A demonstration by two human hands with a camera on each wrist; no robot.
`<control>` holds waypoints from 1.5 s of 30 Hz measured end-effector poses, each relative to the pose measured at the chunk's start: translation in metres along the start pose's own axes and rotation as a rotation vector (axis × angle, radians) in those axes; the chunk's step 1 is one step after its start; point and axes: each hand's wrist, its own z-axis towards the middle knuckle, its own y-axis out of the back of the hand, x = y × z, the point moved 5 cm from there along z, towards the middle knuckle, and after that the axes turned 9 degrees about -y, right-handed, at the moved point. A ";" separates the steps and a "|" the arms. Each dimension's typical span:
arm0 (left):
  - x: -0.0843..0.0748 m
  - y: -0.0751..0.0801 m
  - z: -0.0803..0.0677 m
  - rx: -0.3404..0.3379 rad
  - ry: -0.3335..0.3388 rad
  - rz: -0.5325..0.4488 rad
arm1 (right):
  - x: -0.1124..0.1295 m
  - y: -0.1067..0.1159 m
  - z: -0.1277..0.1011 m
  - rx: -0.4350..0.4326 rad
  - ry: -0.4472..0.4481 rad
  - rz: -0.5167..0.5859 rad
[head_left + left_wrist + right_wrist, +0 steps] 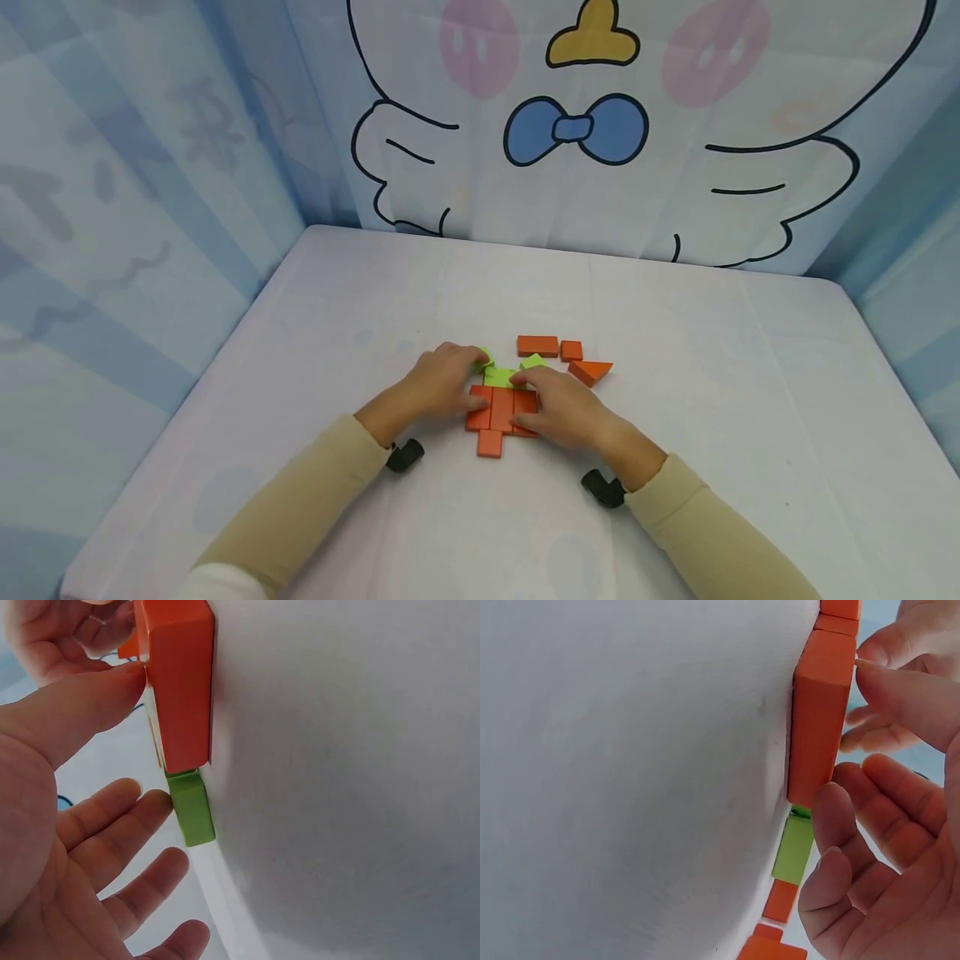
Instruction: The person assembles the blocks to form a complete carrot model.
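Observation:
A flat group of wooden blocks lies mid-table: upright orange blocks (pixel 502 410) side by side, a small orange square block (pixel 490 444) below them and a lime-green block (pixel 498 377) above. At the group's left side, my left hand (pixel 442 383) has its thumb touching an orange block (pixel 180 690); its spread fingers reach beside a green block (pixel 193 810). My right hand (pixel 566 410) is at the right side, thumb on the edge of an orange block (pixel 821 720), index fingertip at the lime-green block. Another green block (pixel 533 361) sits just past the right fingers.
Beyond the right hand lie a long orange block (pixel 537 346), a small orange cube-like block (pixel 572 350) and an orange triangular block (pixel 590 372). A white cloth covers the table (pixel 360 292). Printed curtains (pixel 315 108) hang at the back and sides.

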 end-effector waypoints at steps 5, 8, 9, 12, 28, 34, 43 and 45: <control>0.002 0.001 0.000 0.010 0.016 -0.007 | -0.004 0.008 0.000 -0.044 0.002 0.055; 0.002 0.002 0.000 0.013 0.023 -0.015 | -0.011 0.021 0.001 -0.097 -0.001 0.052; 0.002 0.002 0.000 0.016 0.025 -0.014 | -0.014 0.025 0.002 -0.113 0.001 0.038; 0.002 0.001 0.000 0.027 0.031 -0.004 | -0.025 0.038 0.005 -0.144 -0.016 -0.004; 0.003 -0.001 0.001 0.026 0.029 0.013 | -0.073 0.060 0.026 -0.097 -0.234 0.050; 0.003 -0.002 0.000 0.028 0.031 0.019 | -0.070 0.057 0.032 -0.091 -0.256 0.061; 0.003 -0.002 0.000 0.027 0.032 0.027 | -0.074 0.054 0.039 -0.073 -0.282 0.103; 0.002 -0.001 -0.001 0.025 0.030 0.029 | -0.075 0.054 0.041 -0.066 -0.298 0.120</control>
